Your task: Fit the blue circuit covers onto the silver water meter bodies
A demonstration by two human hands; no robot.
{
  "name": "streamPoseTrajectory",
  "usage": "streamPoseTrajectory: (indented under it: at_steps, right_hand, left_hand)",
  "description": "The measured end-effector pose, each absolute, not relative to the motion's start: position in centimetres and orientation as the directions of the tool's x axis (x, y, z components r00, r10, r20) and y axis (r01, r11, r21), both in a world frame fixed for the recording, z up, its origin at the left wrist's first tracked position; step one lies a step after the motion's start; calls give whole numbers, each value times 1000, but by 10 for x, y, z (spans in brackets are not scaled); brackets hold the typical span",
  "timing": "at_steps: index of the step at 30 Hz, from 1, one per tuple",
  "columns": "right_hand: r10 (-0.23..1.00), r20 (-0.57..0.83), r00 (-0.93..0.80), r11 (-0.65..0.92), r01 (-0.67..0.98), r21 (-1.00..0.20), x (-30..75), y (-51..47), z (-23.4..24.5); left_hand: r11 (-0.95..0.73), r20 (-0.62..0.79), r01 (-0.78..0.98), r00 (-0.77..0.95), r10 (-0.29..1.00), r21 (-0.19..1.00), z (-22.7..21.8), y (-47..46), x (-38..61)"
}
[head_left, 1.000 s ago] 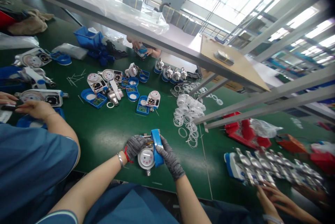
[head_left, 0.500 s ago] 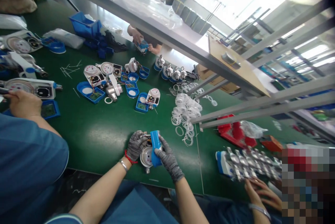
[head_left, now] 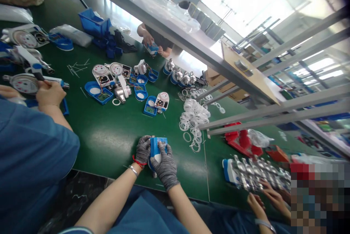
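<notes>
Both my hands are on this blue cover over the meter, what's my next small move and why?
Probably press the blue cover down evenly: left hand and right hand grip its sides, and the white meter dial shows between them.

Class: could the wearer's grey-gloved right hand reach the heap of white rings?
Probably yes: only bare green mat lies between the right hand and the white rings, but it holds a blue-cased meter.
</notes>
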State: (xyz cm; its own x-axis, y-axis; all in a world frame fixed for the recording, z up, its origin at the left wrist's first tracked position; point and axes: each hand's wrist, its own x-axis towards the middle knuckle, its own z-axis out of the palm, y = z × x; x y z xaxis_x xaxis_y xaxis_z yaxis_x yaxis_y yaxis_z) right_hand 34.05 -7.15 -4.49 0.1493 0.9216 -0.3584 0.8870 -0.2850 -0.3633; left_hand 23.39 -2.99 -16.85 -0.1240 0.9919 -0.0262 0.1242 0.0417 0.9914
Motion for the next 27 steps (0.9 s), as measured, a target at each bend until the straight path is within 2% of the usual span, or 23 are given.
streamPoseTrajectory:
  at_steps: [3,6,8,12,15,17,19,20,22,24,25,27]
  right_hand:
    - [928,-346,138,-267,895,-358,343,-73,-50]
    - [929,-348,123,-256,894,-368,343,-75,-53]
    - [935,-335,113,-242,895,-374,340,-77,-56]
    - [934,-329,137,-262,891,-372,334,-86,-64]
    - [949,-292,116,-256,826,-502,342,-88,-72]
    - [948,-294,125,-302,653,-694,353,-81,-77]
    - [898,-427,109,-439,305,-845,365,-65,-79]
    - [853,-519,46,-521,104,-847,369,-55,-80]
    - [753,-642,-148,-658,-183,-730,373,-36,-80]
    - [691,-673,-265,-722,-296,-625,372,-24,-79]
    - [697,-666,-265,-715,-328,-618,371,-22,-78]
    - [780,-604,-163,-614,-385,-689,368,-26,-71]
  left_hand:
    - [113,-118,-50,-108,987,992,-163,-35,230]
    - [237,-282,-241,-174,944,941,-156,-47,227]
    - [308,-358,-306,-124,925,901,-151,-56,230]
    - [354,-359,-235,22,933,905,-140,-69,247]
    - [366,-376,-174,-27,926,914,-134,-72,256]
    - [358,-372,-188,-43,927,914,-133,-71,259]
    - [347,-364,-206,-49,930,915,-133,-70,260]
    - [341,-358,-212,-46,933,916,-133,-69,260]
    - [338,-348,-200,-19,937,920,-130,-67,259]
    - [339,-341,-169,13,940,926,-122,-67,258]
    - [328,-328,-145,21,944,934,-116,-67,256]
    - [268,-267,-73,15,963,961,-98,-72,252]
